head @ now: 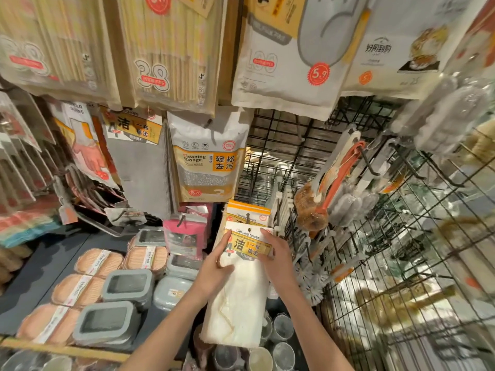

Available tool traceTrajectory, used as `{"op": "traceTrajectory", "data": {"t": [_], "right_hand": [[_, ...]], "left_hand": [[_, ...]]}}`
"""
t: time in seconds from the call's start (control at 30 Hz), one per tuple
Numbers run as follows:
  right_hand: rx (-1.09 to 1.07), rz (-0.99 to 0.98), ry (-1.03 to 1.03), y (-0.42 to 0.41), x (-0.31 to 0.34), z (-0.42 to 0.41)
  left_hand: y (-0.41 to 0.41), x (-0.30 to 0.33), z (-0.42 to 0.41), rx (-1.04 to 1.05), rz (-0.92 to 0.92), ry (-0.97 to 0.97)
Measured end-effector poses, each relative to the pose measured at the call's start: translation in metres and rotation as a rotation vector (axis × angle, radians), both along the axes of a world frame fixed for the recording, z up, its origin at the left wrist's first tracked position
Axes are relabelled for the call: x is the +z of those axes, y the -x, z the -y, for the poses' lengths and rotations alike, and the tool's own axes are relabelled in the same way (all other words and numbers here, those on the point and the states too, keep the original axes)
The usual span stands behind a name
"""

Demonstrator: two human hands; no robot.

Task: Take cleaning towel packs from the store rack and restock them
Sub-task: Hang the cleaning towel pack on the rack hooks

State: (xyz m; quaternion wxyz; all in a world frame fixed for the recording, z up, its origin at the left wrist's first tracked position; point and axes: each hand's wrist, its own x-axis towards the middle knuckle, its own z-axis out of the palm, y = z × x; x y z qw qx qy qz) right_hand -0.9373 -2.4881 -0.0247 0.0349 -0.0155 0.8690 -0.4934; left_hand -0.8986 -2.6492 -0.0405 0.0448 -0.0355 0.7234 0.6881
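Note:
A white cleaning towel pack (237, 298) with a yellow label hangs low in the middle of the rack. My left hand (217, 266) holds its left edge, thumb on the front. My right hand (277, 259) grips the right side by the label. Behind it hangs a second cleaning towel pack (247, 212) with a yellow header on the same hook. A grey cleaning towel pack (139, 167) hangs higher to the left.
A cleaning sponge bag (207, 162) hangs above. Wire grid panels (388, 263) with brushes (313, 207) stand on the right. Soap boxes (112, 290) lie on the shelf at lower left, cups (281, 328) below the pack. A pink pack (184, 236) hangs left of my hands.

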Motion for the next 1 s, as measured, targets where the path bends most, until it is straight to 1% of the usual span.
{"op": "traceTrajectory", "data": {"t": [0.13,0.23,0.3,0.4,0.7,0.8,0.9,1.0], "right_hand": [[0.001,-0.018,0.001,-0.001,-0.003,0.005],[-0.003,-0.047,0.0,0.001,-0.007,0.01],[-0.01,-0.054,-0.03,0.005,-0.009,0.011],[-0.005,-0.04,-0.075,0.013,-0.012,0.01],[0.087,0.141,-0.003,0.035,-0.011,0.012],[0.077,0.197,0.03,0.042,-0.005,0.014],[0.074,0.227,0.017,0.048,-0.001,0.016],[0.085,0.234,0.001,0.046,0.001,0.014]], "left_hand": [[0.001,-0.005,0.001,-0.002,-0.018,0.033],[0.006,-0.014,0.003,0.045,-0.002,0.076],[0.013,-0.022,0.005,0.081,0.006,0.142],[0.028,-0.035,0.007,0.074,-0.002,0.293],[0.067,-0.032,0.011,-0.069,0.072,0.334],[0.075,-0.025,0.012,-0.09,0.103,0.307],[0.076,-0.018,0.01,-0.098,0.156,0.294],[0.074,-0.018,0.008,-0.107,0.172,0.288]]}}
